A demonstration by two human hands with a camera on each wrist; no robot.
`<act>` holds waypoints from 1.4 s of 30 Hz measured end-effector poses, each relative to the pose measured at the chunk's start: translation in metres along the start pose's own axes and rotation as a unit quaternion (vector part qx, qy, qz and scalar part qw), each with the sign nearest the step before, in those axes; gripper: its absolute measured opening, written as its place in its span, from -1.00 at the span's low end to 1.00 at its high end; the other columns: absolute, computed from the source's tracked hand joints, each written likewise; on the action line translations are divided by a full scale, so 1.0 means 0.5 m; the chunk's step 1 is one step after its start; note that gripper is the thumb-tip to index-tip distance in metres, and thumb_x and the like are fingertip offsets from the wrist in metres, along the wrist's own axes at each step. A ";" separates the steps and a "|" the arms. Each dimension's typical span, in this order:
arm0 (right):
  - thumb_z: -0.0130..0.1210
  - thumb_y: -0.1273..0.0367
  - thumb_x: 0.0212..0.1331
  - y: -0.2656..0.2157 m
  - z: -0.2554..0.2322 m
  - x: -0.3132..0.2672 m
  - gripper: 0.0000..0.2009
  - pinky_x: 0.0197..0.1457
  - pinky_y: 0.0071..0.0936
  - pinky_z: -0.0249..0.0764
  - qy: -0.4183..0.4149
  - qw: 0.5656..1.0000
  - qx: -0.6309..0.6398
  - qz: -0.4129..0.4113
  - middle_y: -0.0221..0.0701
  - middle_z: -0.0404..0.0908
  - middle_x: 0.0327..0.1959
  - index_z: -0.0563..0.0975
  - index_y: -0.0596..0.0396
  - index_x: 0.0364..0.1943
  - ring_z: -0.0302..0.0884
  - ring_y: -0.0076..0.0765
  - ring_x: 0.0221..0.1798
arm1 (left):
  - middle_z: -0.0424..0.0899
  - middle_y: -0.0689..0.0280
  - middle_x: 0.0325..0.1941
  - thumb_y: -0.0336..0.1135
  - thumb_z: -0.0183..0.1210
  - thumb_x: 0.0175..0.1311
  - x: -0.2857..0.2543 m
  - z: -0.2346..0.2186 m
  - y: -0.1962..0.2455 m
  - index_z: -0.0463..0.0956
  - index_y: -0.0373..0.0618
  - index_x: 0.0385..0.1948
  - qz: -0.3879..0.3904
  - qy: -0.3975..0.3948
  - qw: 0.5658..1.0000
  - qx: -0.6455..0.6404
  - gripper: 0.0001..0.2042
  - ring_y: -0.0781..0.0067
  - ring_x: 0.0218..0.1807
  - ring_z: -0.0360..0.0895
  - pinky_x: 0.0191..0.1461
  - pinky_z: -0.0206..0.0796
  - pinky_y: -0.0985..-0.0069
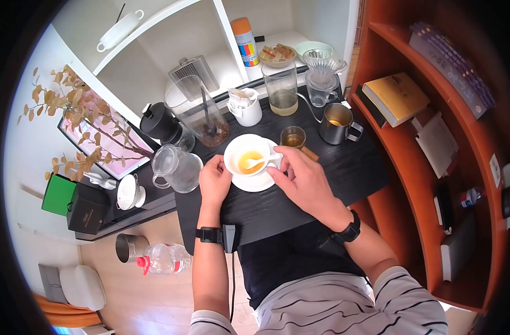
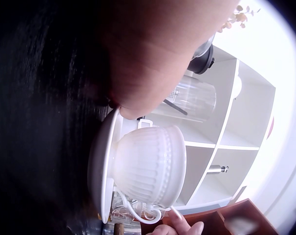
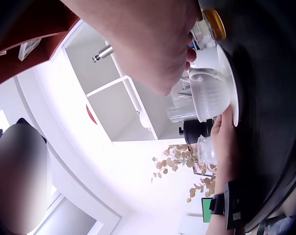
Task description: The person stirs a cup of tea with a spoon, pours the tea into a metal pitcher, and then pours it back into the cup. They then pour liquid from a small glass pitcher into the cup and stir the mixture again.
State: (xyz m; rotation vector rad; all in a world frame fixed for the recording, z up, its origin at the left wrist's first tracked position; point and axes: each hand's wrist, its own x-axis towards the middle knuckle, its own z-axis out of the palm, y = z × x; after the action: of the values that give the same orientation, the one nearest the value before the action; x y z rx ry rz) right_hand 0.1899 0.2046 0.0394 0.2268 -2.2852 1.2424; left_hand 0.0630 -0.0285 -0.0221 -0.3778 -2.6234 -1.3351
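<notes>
A white ribbed teacup (image 2: 148, 164) stands on a white saucer (image 1: 254, 184) on the black table. It holds amber liquid, and a white spoon (image 1: 256, 162) leans in it toward the handle (image 3: 205, 73). My left hand (image 1: 215, 181) is at the saucer's left side, thumb and fingers pinching the rim. My right hand (image 1: 305, 181) is at the cup's right side, with the thumb and index finger spread apart on either side of the handle. In the left wrist view, the right fingers (image 2: 179, 223) are close to the cup's rim, above the handle.
Behind the saucer stand a small glass of brown liquid (image 1: 293, 138), a metal pitcher (image 1: 336, 125), a white mug (image 1: 245, 109) and tall glass vessels (image 1: 280, 89). A glass jug (image 1: 177, 167) sits to the left. A red-brown bookshelf (image 1: 389, 167) borders the table's right.
</notes>
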 end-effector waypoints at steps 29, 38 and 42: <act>0.26 0.48 0.41 0.027 0.018 0.064 -0.88 -0.27 -0.42 0.54 0.041 0.998 0.054 -0.012 -0.27 0.67 -0.29 0.63 0.21 -0.08 0.67 -0.36 -0.34 | 0.63 0.33 -0.54 -0.34 0.29 0.32 0.001 -0.001 -0.002 0.70 -0.18 -0.24 -0.001 0.001 1.000 0.008 -0.87 0.49 -0.51 0.54 -0.31 0.41 0.45; 0.26 0.43 0.46 0.076 0.042 0.063 -0.86 -0.31 -0.61 0.47 -0.050 0.959 0.251 0.121 -0.53 0.67 -0.39 0.68 0.22 -0.04 0.55 -0.70 -0.38 | 0.63 0.32 -0.54 -0.36 0.28 0.30 -0.001 -0.001 0.001 0.70 -0.18 -0.25 0.002 0.004 1.000 0.006 -0.88 0.51 -0.51 0.52 -0.30 0.39 0.46; 0.25 0.43 0.48 0.089 0.045 0.065 -0.83 -0.30 -0.67 0.44 -0.062 0.938 0.304 0.157 -0.59 0.64 -0.39 0.71 0.22 0.01 0.49 -0.76 -0.38 | 0.64 0.32 -0.53 -0.37 0.26 0.30 -0.002 -0.006 0.011 0.70 -0.18 -0.25 0.003 0.002 1.000 0.015 -0.89 0.51 -0.51 0.52 -0.31 0.39 0.46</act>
State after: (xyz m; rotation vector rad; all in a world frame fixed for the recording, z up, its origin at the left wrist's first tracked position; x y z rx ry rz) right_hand 0.1370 0.2144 0.0136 0.1611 -2.0207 2.1423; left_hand 0.0660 -0.0279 -0.0165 -0.3793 -2.6332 -1.2925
